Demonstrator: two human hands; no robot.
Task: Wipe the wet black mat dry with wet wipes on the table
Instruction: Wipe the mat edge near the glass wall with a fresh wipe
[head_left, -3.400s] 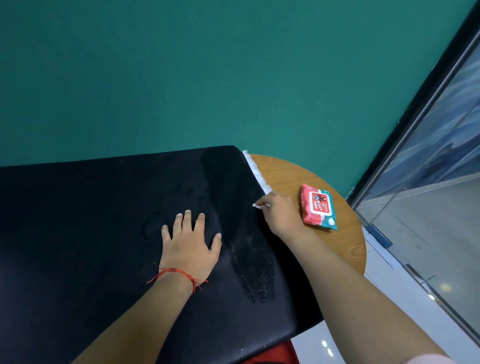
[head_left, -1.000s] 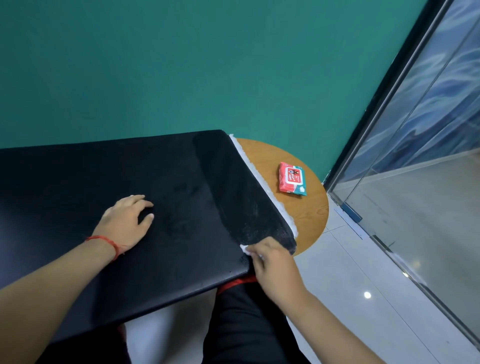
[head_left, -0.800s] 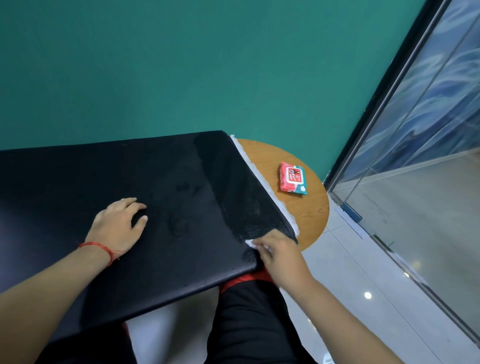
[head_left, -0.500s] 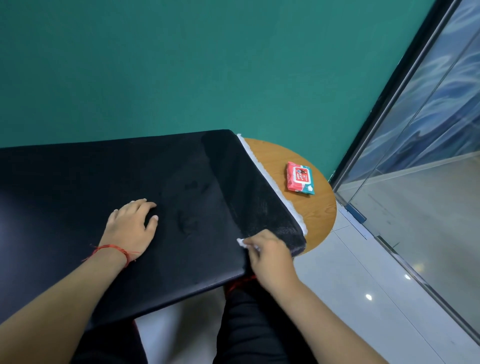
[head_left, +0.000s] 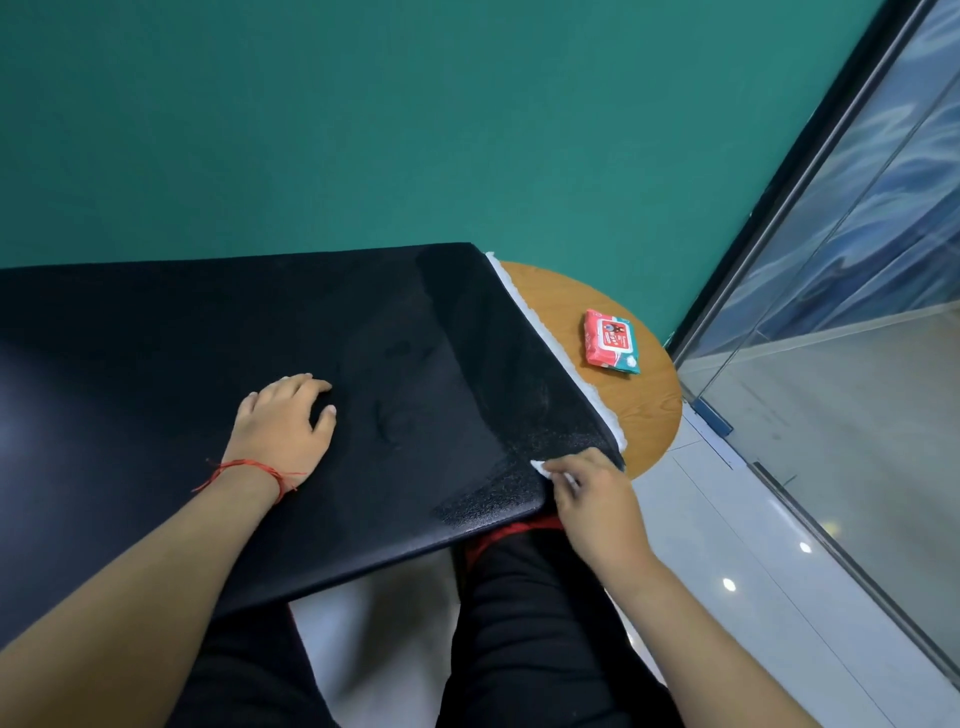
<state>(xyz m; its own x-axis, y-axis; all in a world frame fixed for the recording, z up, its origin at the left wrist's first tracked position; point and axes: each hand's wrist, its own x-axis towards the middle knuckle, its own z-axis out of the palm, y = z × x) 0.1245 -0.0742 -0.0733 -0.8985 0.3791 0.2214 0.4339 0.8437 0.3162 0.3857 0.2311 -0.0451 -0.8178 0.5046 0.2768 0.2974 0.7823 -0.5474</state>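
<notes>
Our right hand (head_left: 592, 499) pinches the wipe (head_left: 540, 466) at the near-right corner of the black mat (head_left: 311, 338); mat's long axis runs 9-to-3, bulk lying toward 10 o'clock. Our left hand (head_left: 283, 426), fingers relaxed, rests on it, farther off.

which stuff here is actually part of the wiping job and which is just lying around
Part of the job: black mat, wipe pinched in the right hand, left hand resting on the mat, pack of wipes on the round table.
Just there: glass wall, green wall, tiled floor.
</notes>
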